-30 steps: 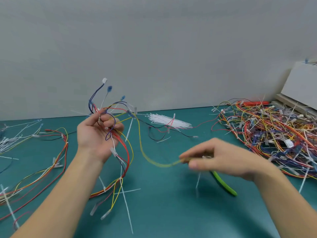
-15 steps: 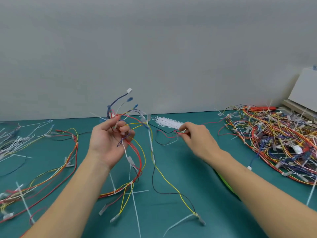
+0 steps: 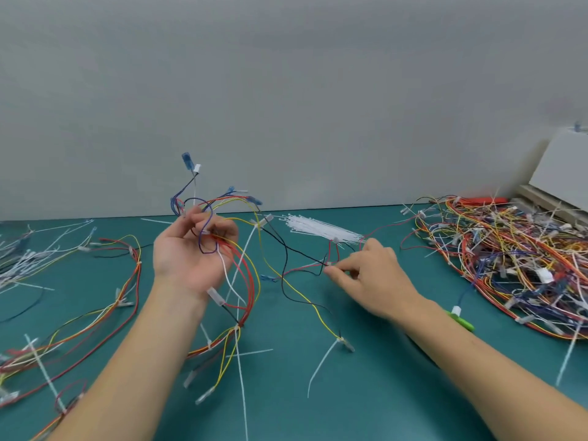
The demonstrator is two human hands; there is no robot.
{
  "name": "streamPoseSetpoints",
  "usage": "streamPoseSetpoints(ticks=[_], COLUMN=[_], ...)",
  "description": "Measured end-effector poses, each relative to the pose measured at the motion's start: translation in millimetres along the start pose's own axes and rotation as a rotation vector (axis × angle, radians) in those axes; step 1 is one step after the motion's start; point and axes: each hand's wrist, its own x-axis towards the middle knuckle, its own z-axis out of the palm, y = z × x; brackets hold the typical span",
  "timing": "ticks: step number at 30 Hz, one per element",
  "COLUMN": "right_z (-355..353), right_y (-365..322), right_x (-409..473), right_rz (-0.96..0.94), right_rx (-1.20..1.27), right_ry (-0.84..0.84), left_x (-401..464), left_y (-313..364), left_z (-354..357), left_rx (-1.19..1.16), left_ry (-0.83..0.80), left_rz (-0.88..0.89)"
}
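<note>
Here's where I am with this wire harness [image 3: 235,268]: it's up off the table [image 3: 381,393], left of the bundle of white cable ties [image 3: 318,227], gripped in my left hand [image 3: 191,253]. The palm faces me, with my fingers [image 3: 222,229] curled round the red, yellow and blue leads. The plug ends poke up above my fist and the rest dangles down to the table on my side of the ties.

The bit that matters is one thin red wire [image 3: 302,268]. It runs roughly sideways, left to right, just in front of the ties, and I can't tell if it's actually joined to the bunch. My right hand [image 3: 372,278] is right at its far end, way nearer than the left. Thumb and forefinger are pinched tight on the tip, where a little white bit sits, maybe a connector. The other fingers are loosely tucked.

I reckon the next move is pulling that stray leftward along its own length to meet the bunch. A black lead [image 3: 286,249] and a yellow one [image 3: 296,291] cross near it, so snagging looks likely.

Further out, there's a huge heap of loose wires [image 3: 509,259] right of the ties and a green-handled tool [image 3: 463,321] half hidden by my right forearm. Some strapped harnesses [image 3: 105,300] lie far left of the ties.
</note>
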Motion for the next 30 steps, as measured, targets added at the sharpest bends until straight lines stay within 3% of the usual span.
streamPoseSetpoints(ticks=[5, 9, 12, 21, 24, 30], right_z=[-12, -18, -21, -88, -128, -198], right_y=[13, 20, 31, 61, 55, 2], right_x=[1, 6, 11, 35, 46, 64], right_rz=[0.213, 0.246, 0.339, 0.566, 0.536, 0.244], right_rx=[-0.006, -0.159, -0.108, 0.786, 0.927, 1.006], right_ry=[0.026, -0.026, -0.030, 0.666, 0.644, 0.468], left_x=[-12, -21, -24, -30, -24, -1], left_y=[5, 4, 7, 8, 4, -17], left_z=[5, 10, 14, -1, -8, -24], left_rx=[-0.017, -0.023, 0.039, 0.171, 0.213, 0.438], left_ry=[-0.041, -0.073, -0.037, -0.049, -0.005, 0.095], left_rz=[-0.022, -0.035, -0.001, -0.047, -0.048, -0.084])
